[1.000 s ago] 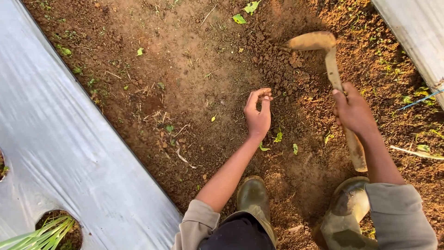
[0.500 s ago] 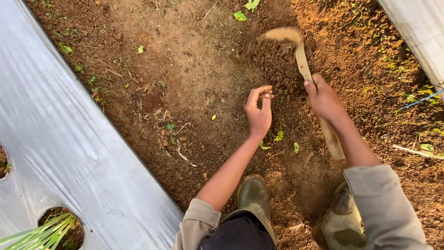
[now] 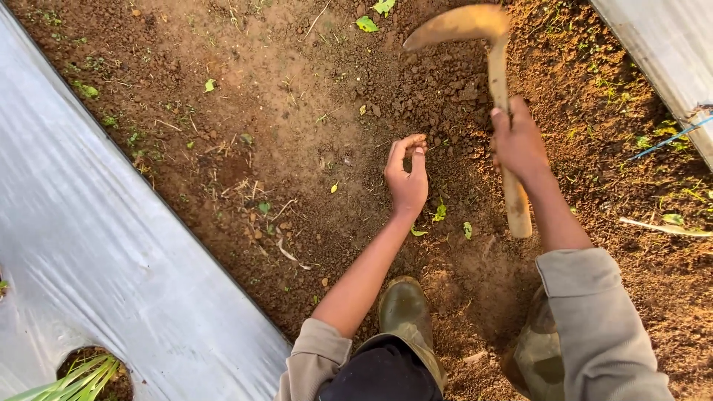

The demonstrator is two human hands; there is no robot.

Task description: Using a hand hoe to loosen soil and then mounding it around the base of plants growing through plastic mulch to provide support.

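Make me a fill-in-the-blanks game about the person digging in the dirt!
1. The right hand grips the wooden ____ of a small hoe.
2. The left hand holds no tool; its fingers are ____.
3. The silver plastic sheet lies on the person's ____ side.
4. The boot is ____ in colour.

Missing words: handle; curled; left; green

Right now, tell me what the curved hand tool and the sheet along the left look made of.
Hand tool: a curved blade, probably metal, though a dull tan coat of soil hides any shine; its straight handle looks like pale bare wood, held in the right hand.
Sheet: thin plastic film, silvery-grey and glossy, judging by its soft wrinkles, sheen and the round hole cut for a plant.
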